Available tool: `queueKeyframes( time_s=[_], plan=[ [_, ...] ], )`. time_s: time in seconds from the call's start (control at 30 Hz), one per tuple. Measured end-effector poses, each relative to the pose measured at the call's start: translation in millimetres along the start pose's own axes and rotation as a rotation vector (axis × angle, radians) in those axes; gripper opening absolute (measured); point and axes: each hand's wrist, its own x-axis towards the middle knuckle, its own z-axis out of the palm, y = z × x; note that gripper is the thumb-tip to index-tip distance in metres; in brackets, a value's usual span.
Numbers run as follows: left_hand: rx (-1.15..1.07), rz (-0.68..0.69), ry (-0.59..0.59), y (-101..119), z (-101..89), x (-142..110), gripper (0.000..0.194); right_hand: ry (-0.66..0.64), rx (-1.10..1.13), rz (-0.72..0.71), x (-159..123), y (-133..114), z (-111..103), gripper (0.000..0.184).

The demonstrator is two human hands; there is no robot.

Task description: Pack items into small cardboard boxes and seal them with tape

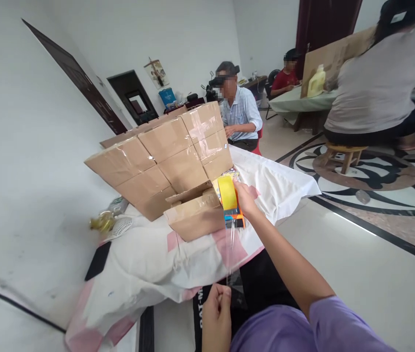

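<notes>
My right hand is closed on a yellow roll of packing tape, held above the near side of the cloth-covered table. A strip of clear tape runs down from the roll, stretched toward my lap. At its lower end my left hand is closed, thumb against the fingers, pinching the strip. To the left of the roll lies a small open cardboard box. Behind it a larger taped cardboard panel stands tilted on the table. Colourful packaging shows partly behind the roll.
The table's white-and-pink cloth hangs over its edges. A black phone-like slab and a yellowish bundle lie at its left. A person sits across; another person sits on a wooden stool at right.
</notes>
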Motion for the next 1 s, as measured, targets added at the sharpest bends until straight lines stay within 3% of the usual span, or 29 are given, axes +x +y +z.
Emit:
queueKeyframes(
  time_s=[0.2,0.33,0.43,0.6,0.7,0.8,0.83,1.0],
  plan=[
    [-0.006,0.188,0.154,2,1.0,-17,0.048,-0.072,0.088,-0.044,-36,-30,7,0.047],
    [-0.266,-0.015,0.004,12,0.8,-25,0.048,0.037,-0.051,-0.216,-54,-41,1,0.037],
    [-0.336,-0.098,-0.084,25,-10.7,-32,0.053,0.101,-0.160,-0.349,-61,-42,-8,0.038],
    [-0.352,-0.140,-0.042,41,-38.3,-43,0.052,0.118,-0.215,-0.495,-67,-43,-20,0.040],
    [-0.284,-0.148,-0.061,37,-44.6,-45,0.054,0.138,-0.079,-0.408,-73,-45,-20,0.041],
    [-0.146,-0.150,-0.040,28,-40.5,-43,0.087,0.149,0.164,-0.276,-80,-47,-20,0.042],
    [-0.084,-0.138,-0.014,25,-38.1,-41,0.086,0.156,0.226,-0.249,-82,-48,-21,0.042],
    [0.212,-0.040,0.086,22,-31.8,-27,0.048,0.243,0.308,-0.160,-92,-52,-35,0.044]
  ],
)
